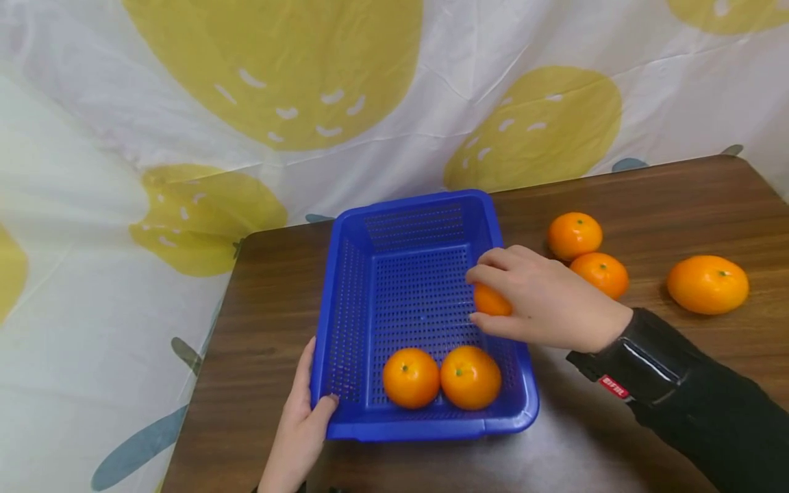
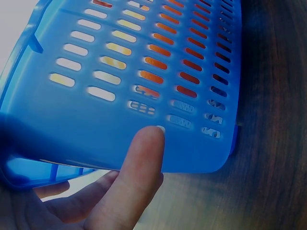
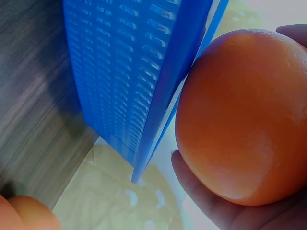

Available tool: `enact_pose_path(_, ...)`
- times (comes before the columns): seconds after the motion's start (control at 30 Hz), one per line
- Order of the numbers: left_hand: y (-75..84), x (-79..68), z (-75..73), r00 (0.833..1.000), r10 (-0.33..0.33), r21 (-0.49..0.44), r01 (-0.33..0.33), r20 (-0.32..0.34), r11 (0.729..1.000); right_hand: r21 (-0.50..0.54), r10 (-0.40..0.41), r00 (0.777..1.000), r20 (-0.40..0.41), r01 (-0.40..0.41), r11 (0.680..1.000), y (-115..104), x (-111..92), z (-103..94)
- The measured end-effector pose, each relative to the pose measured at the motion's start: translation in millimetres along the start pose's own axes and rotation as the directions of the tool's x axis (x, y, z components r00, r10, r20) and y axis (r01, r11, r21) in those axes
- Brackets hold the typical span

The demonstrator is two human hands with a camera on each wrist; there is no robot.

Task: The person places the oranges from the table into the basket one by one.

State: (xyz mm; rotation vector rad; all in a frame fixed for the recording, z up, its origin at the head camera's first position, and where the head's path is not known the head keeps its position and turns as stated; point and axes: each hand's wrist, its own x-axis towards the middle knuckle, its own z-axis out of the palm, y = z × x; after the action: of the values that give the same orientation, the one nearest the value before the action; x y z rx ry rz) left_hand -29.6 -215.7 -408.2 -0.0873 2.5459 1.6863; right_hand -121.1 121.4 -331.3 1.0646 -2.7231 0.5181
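My right hand (image 1: 536, 294) grips an orange (image 1: 491, 301) over the right rim of a blue plastic basket (image 1: 419, 430). In the right wrist view that orange (image 3: 242, 120) fills the right side, close to the basket's outer wall (image 3: 120, 72). My left hand (image 1: 302, 418) holds the basket's near left corner, its thumb (image 2: 144, 167) against the slotted wall in the left wrist view. Inside the basket, an orange (image 1: 411, 378) and a second orange (image 1: 471, 378) lie side by side at the near end.
Right of the basket, two oranges touch on the wooden table (image 1: 265, 308): one farther back (image 1: 574, 235), one nearer (image 1: 600, 274). Another orange (image 1: 707, 284) lies farther right. A white cloth with yellow fruit prints (image 1: 536, 130) hangs behind the table and along its left.
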Motion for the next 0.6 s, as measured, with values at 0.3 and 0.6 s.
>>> enact_pose_path(0.3, -0.1, 0.1, 0.0, 1.000, -0.005, 0.003, 0.006, -0.006, 1.000, -0.008, -0.053, 0.999, -0.002, 0.053, 0.999, -3, 9, 5.4)
enact_pose_path(0.6, 0.5, -0.2, 1.2, 1.000, 0.004, 0.006, -0.004, -0.019, 1.000, -0.024, -0.075, 0.997, 0.008, 0.076, 0.997, -8, 19, 8.8)
